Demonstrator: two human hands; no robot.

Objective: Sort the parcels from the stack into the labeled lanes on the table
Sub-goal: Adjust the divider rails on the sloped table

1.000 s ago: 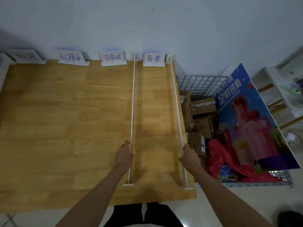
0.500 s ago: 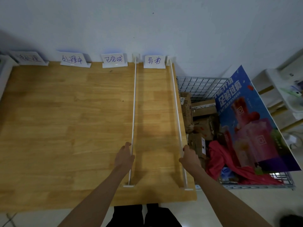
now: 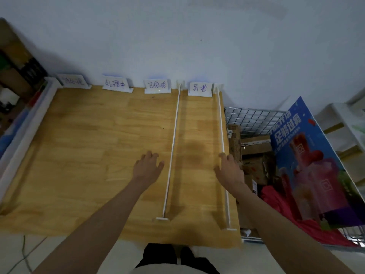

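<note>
A pale, bluish-white wall (image 3: pixel 197 40) fills the upper half of the frame above a light wooden table (image 3: pixel 83 155). Pale floor (image 3: pixel 17 254) shows along the bottom edge. White shelving (image 3: pixel 343 123) stands at right; dark, cluttered shelves (image 3: pixel 13 76) crowd the upper left.

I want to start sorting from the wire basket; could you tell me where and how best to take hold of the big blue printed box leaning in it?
Judging by its pose, grip the blue box by its raised far edge, from above: it tilts against the wire basket, so that edge stands clear.
</note>
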